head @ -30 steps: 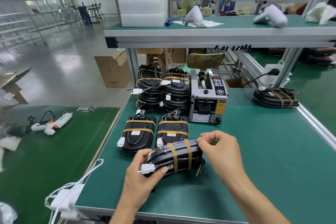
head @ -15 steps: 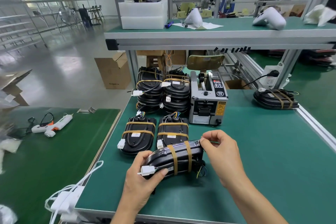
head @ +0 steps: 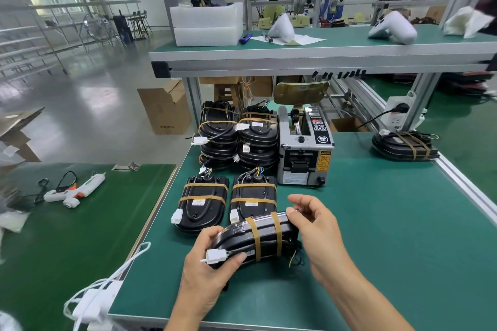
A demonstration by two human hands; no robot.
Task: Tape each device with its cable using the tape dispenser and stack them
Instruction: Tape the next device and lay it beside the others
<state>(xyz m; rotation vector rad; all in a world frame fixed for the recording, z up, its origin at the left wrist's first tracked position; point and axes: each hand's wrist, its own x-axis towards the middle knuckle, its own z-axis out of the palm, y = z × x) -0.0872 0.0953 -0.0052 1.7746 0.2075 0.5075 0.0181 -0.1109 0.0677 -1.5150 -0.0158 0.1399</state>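
A black device (head: 255, 243), bound with two tan tape bands, is held tilted just above the green mat (head: 376, 236), right between both hands. Its near-left end is gripped by the left hand (head: 207, 274), fingers curled over the top edge and thumb pressed against the side next to the white connector (head: 215, 255). The far-right end is met by the right hand (head: 314, 228), fingertips curled and pinched at the device's upper corner; whether something small is pinched there cannot be told. Loose coloured wires (head: 295, 258) are seen trailing beneath the right end, just under the right palm.

Directly behind the held unit, two taped devices (head: 204, 204) (head: 254, 200) are laid flat side by side, each with two tape bands. Further back, two stacks of taped devices (head: 219, 137) (head: 258, 140) are stood together, touching the left flank of the tape dispenser (head: 305, 153). One more taped device (head: 403, 145) is lying well apart at the far right edge of the mat. A white glue gun (head: 78, 191) is seen on the neighbouring bench to the left.
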